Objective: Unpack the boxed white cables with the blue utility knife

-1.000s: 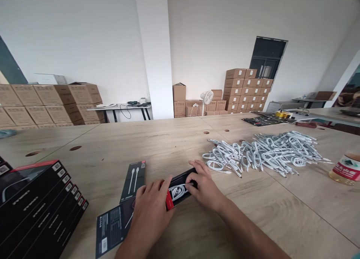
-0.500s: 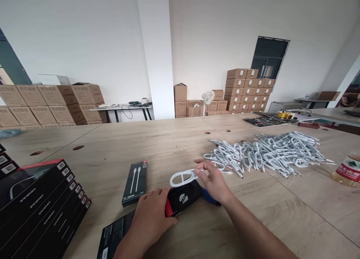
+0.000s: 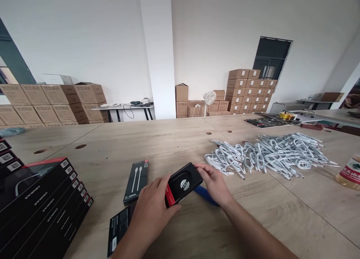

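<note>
A black packaging tray (image 3: 189,175) with a red end, a curved recess and a round white print is tilted up off the table. My left hand (image 3: 154,204) is closed around its red end. My right hand (image 3: 212,180) has its fingers pinched at the tray's far right corner. The white coiled cable is out of sight, and I cannot tell whether it is behind the tray or in the right fingers. Beneath the right hand lies a long blue object (image 3: 206,195), partly covered. A dark cable box (image 3: 137,182) with two cables pictured lies beyond my left hand.
Stacked black boxes (image 3: 47,210) fill the left side. Another black box (image 3: 118,227) lies by my left forearm. Many white cables (image 3: 264,154) are heaped at the right, with a labelled jar (image 3: 350,172) farther right. Cartons (image 3: 250,88) and a fan (image 3: 209,98) stand by the wall.
The tray has been raised and tilted. The white cable, held over it by my right hand before, has gone from view. My right hand has moved onto the tray's corner.
</note>
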